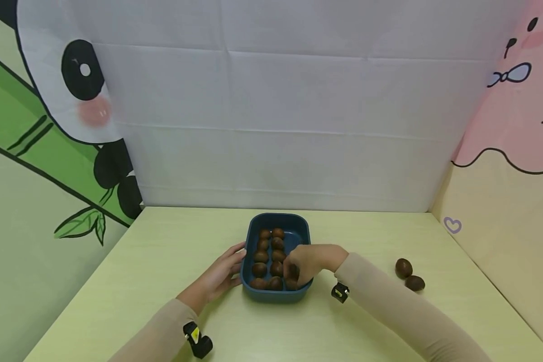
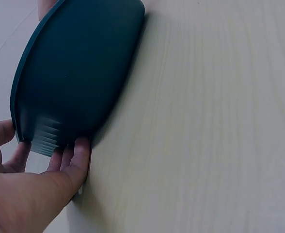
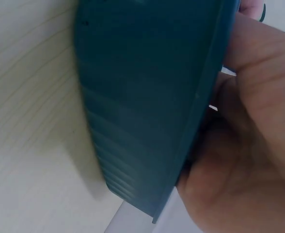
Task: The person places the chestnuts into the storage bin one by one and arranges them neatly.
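Note:
A dark blue, rounded rectangular box stands on the table with several glossy dark brown chestnuts inside, laid in two columns from the left wall. My left hand rests against the outside of the left wall; in the left wrist view its fingertips touch the wall, some near the rim. My right hand reaches over the right rim with fingers bent down into the box, pinching a chestnut beside the near end of the second column. The right wrist view shows that hand over the rim, its fingertips hidden.
Two more chestnuts lie close together on the pale wooden table, right of the box beside my right forearm. A white cloth backdrop stands along the table's back edge. Painted walls with cartoon figures flank both sides.

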Demonstrator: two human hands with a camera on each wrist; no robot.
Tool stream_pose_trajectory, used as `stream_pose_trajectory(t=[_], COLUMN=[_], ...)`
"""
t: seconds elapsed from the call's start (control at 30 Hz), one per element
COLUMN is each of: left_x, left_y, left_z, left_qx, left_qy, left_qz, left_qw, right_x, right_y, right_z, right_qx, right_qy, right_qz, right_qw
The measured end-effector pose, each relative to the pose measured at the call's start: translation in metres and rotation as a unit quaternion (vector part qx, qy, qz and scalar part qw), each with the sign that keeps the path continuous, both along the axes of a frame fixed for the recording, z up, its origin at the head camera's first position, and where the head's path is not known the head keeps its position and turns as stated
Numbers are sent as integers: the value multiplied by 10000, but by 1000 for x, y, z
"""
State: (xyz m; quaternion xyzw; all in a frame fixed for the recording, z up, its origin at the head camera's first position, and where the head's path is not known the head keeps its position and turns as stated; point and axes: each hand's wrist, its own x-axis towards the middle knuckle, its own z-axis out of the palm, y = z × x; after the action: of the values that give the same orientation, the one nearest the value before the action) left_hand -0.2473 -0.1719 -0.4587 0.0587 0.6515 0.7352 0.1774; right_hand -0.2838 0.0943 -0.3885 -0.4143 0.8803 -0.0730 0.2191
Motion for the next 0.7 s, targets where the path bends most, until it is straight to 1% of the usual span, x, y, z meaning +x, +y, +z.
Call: stream_pose_trajectory(t=[0.13, 0.3, 0.53, 0.6, 0.7], left_x=[1, 1, 1, 1, 1], left_y=[-1, -2, -1, -1, -2], left_z=[1, 2, 2, 2, 2], left_qx=[-20, -42, -62, -72, -73], left_qy=[15, 26, 52, 74, 67], left_qz=[-28, -44, -63, -70, -62], left_qw=[10000, 10000, 9999, 9999, 9999], right_x=[2, 3, 5, 5, 4], right_y=[-1, -1, 1, 3, 7], right_z=[-1, -1, 3, 4, 6], right_qx=[2, -117, -522, -628, -795], right_qy=[72, -35, -353, -388, -277], right_qz=[57, -13, -64, -55, 35], right_qw=[10000, 9999, 9980, 9973, 9964])
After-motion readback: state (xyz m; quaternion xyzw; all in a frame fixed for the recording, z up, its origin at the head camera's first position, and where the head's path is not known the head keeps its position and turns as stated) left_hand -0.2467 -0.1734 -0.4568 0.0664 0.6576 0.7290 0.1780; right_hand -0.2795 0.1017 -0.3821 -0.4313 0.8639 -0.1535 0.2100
